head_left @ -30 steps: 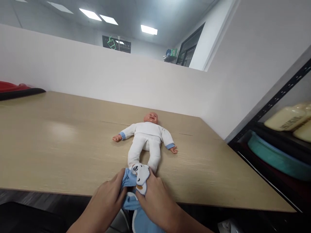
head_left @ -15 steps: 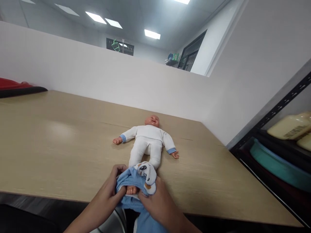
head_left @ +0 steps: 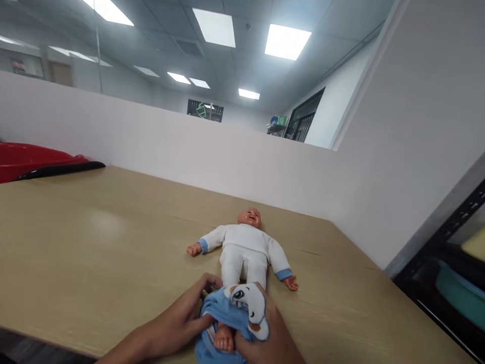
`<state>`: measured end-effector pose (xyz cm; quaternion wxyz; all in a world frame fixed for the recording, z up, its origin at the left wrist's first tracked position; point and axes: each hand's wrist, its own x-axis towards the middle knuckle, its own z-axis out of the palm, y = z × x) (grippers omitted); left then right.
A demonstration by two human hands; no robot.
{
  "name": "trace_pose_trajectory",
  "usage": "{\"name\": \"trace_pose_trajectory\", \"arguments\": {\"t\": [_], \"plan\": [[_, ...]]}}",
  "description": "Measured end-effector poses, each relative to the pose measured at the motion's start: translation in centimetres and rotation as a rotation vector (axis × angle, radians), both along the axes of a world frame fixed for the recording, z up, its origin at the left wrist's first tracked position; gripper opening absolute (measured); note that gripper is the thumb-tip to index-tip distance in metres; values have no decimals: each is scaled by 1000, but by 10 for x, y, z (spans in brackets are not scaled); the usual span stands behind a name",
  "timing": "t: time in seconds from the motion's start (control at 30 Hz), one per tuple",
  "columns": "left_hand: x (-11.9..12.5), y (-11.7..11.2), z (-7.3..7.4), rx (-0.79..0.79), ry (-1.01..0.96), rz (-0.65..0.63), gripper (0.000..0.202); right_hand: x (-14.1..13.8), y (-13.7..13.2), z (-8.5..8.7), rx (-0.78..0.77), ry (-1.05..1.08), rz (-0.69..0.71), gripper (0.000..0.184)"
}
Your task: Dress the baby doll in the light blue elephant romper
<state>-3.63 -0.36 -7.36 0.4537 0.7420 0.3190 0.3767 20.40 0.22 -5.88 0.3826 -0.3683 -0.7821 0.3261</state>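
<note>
A baby doll lies on its back on the wooden table, head away from me and arms spread. It wears a white top with blue cuffs, and its legs are white. Gathered around its lower legs is a blue fleece garment with a white animal-face patch. One bare doll foot sticks out through the bunched cloth. My left hand grips the cloth on the left of that foot, thumb at the edge. On the right, my right hand holds the garment by the patch, its fingers partly hidden.
A red plastic basin and a black object beside it sit at the table's far left. A low white wall runs behind the table. On the right stands a dark metal shelf holding a teal tub.
The view has tilted upward, so the table and doll sit lower in it. More of the doll's foot now shows out of the blue cloth. Both hands keep their hold.
</note>
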Motion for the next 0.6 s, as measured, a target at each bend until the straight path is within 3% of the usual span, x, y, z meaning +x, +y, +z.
{"name": "trace_pose_trajectory", "arguments": {"t": [0.13,0.37,0.47,0.6], "plan": [[0,13,-1,-16,8,-19,32,3,21,-10,-58,72,60,46],[9,27,-11,-94,-279,-54,37,6,31,-41,-54,184,96,65],[12,33,-11,-147,-331,-22,41,16,36,-41,-77,146,145,76],[7,51,-5,-226,-275,-97,44,29,58,-30,-202,113,116,68]]}}
